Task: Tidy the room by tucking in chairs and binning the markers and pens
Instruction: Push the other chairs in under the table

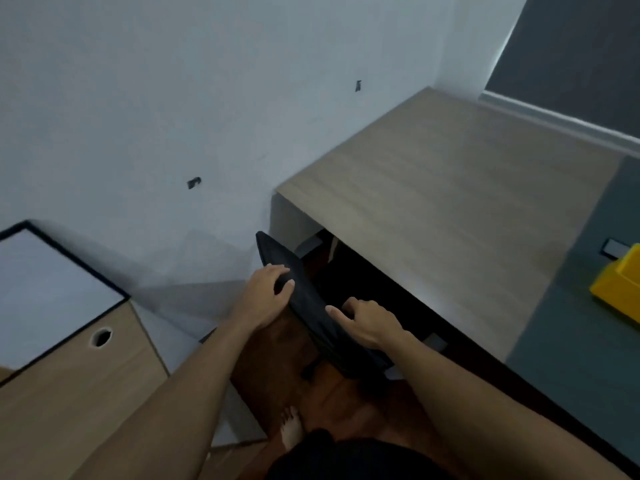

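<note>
A black chair [313, 315] stands at the front edge of a light wooden desk [443, 202], its backrest top seen edge-on from above and its seat hidden under the desk. My left hand [268, 297] grips the left end of the backrest, fingers curled over its top. Further along the same edge, my right hand [369, 322] holds the backrest with the fingers over the far side. No markers or pens show.
A yellow bin [620, 292] sits on the grey part of the surface at the right edge. A white-topped wooden cabinet [86, 368] stands at the lower left against the white wall. My bare foot [291, 431] rests on the dark wooden floor below the chair.
</note>
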{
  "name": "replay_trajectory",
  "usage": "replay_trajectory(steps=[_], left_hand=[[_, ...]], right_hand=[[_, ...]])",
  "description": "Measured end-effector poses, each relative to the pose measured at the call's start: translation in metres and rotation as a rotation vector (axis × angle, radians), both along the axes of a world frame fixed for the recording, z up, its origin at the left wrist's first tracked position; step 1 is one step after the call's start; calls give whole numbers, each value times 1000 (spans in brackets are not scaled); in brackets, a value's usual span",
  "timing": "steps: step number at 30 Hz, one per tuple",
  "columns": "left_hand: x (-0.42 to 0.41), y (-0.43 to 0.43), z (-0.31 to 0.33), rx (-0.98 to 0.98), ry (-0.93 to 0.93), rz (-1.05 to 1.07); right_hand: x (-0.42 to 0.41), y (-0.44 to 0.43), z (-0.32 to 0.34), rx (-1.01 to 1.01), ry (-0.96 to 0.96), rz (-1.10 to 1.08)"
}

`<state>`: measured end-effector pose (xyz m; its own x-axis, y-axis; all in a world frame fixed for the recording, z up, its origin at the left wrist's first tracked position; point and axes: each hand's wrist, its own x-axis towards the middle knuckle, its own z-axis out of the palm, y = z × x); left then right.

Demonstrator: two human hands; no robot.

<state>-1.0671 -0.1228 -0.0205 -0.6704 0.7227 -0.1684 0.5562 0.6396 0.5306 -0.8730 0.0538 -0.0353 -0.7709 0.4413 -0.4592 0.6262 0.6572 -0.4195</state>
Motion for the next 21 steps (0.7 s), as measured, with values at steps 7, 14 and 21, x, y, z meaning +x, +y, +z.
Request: replay_trajectory(steps=[7,14,21], left_hand=[[-75,32,-46,-100,141,-376],[-104,59,-64,-268,398,-615],[-119,75,-69,-265,503,-627]], right_hand=[[-44,-32,-18,-80,-69,-257],[-57,-63,-44,-134,-90,-533],[-69,-74,-46,30,-7,-615]])
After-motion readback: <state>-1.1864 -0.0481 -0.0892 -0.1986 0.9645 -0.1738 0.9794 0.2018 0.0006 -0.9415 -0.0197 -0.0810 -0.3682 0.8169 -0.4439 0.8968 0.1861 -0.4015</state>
